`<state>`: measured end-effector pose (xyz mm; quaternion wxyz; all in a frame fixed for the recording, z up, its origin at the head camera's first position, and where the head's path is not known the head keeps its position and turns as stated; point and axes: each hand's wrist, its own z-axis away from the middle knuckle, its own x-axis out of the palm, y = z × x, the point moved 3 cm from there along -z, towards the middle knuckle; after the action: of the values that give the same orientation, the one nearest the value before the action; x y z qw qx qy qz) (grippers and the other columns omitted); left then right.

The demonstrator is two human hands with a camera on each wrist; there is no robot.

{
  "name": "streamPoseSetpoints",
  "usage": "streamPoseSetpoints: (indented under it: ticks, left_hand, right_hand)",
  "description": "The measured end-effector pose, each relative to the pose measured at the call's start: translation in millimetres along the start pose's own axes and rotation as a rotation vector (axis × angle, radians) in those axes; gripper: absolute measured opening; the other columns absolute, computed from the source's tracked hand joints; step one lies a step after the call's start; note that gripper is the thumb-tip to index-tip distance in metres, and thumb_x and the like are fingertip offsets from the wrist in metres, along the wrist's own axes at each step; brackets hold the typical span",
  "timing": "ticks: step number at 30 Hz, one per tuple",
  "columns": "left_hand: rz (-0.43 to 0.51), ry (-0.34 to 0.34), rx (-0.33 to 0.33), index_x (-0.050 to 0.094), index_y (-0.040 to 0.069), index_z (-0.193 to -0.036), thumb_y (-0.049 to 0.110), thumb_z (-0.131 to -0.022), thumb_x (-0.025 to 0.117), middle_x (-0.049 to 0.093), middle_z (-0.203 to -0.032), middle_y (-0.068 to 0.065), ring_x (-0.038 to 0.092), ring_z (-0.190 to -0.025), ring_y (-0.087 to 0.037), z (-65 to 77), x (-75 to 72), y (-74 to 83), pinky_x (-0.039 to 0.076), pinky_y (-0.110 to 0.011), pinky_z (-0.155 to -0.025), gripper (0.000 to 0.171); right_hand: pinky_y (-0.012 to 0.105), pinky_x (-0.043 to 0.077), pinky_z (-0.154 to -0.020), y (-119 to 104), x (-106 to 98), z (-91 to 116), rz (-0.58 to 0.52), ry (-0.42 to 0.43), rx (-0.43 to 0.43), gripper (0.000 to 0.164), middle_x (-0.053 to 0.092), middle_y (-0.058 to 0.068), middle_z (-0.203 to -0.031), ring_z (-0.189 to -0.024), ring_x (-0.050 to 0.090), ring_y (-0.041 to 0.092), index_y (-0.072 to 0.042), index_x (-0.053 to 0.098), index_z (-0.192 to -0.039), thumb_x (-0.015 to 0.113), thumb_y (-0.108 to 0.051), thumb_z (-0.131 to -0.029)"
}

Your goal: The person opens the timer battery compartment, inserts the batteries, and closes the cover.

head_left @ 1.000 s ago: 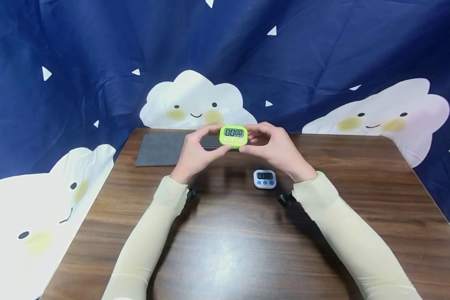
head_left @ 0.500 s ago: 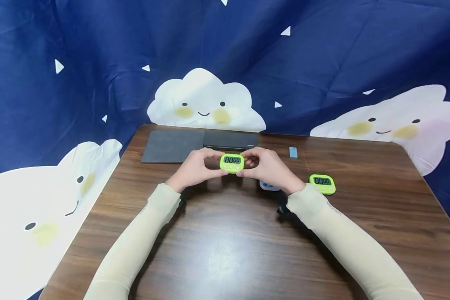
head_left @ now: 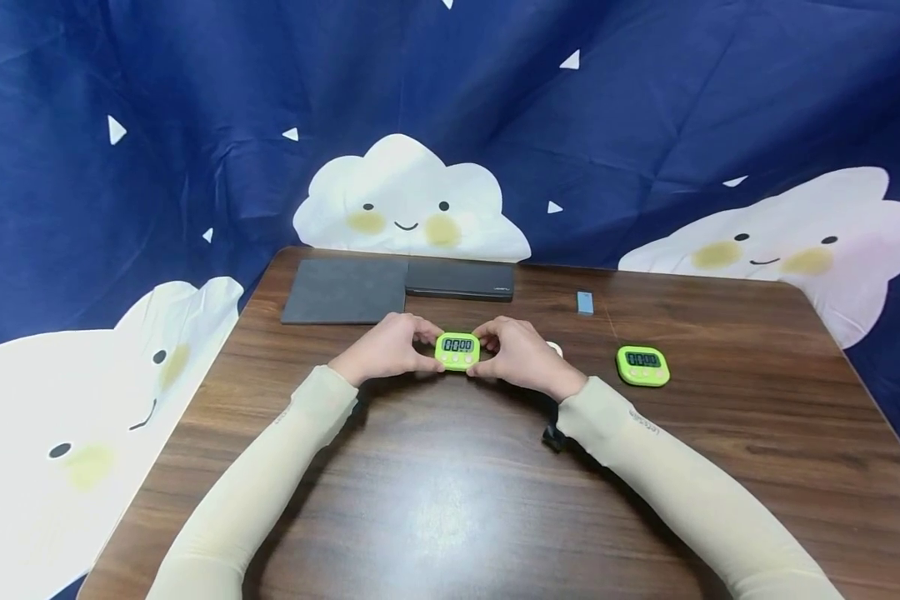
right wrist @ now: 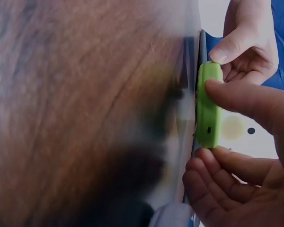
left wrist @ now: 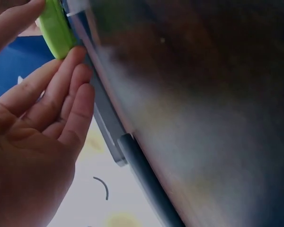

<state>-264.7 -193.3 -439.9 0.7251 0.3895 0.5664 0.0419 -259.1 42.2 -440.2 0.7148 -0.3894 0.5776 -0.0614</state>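
I had the green timer (head_left: 457,351) pinched between both hands just above the table (head_left: 450,500), near its middle and in front of the grey pad (head_left: 343,291) and the dark case (head_left: 460,280). Its long axis ran left to right, face tilted up toward me, so each short end pointed straight into a hand. The left hand (head_left: 387,347) took the left end and the right hand (head_left: 517,357) the right end, both equally near it, neither leading.

The head view gave me the display and the row of buttons beneath it, but the curled knuckles hid how the fingertips sat. The right wrist view showed the timer (right wrist: 208,106) edge-on, a thin green slab with a small hole in its side; my right thumb lay on its top edge and the fingers (right wrist: 213,163) curled under the bottom edge, while the left thumb pressed the far end. From the left wrist only a corner of the timer (left wrist: 54,29) appeared, with the left fingers (left wrist: 61,90) held close together and lightly bent, their tips touching it from below.

A second green timer (head_left: 642,366) lay flat on the table well to my right, and a small blue piece (head_left: 585,302) sat beyond it. Something pale peeked out behind my right hand; I could not tell what it was.
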Motion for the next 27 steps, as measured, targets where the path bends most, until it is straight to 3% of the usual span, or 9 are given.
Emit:
streamPoseSetpoints:
  ticks: [6,12,27]
  left_hand:
    - [-0.056,-0.016,-0.017,0.082,0.01,-0.127,0.031,-0.088,0.095,0.083,-0.107,0.003,0.074,-0.104,-0.016,-3.5,4.7,0.4,0.062,-0.037,-0.099,0.046]
    - [-0.05,-0.035,-0.037,0.082,0.01,-0.123,0.03,-0.087,0.096,0.081,-0.102,0.003,0.073,-0.102,-0.016,-5.3,5.2,2.0,0.061,-0.037,-0.097,0.043]
    - [-0.037,-0.051,-0.041,0.08,0.007,-0.132,0.03,-0.09,0.095,0.082,-0.107,0.003,0.075,-0.108,-0.018,-3.9,5.0,0.7,0.062,-0.038,-0.102,0.05]
  right_hand:
    - [0.046,0.059,-0.099,-0.1,4.8,0.3,0.028,-0.022,0.044,0.059,0.076,0.011,-0.118,-0.108,0.071,0.026,-0.001,0.076,-0.134,0.097,-0.03,-0.087]
    - [0.045,0.06,-0.097,-0.2,5.7,3.6,0.02,-0.027,0.065,0.058,0.076,0.012,-0.12,-0.108,0.07,0.026,-0.002,0.077,-0.134,0.097,-0.029,-0.088]
    - [0.045,0.059,-0.099,-1.3,4.8,5.1,0.012,-0.024,0.083,0.061,0.075,0.013,-0.122,-0.11,0.07,0.027,-0.001,0.075,-0.137,0.097,-0.03,-0.088]
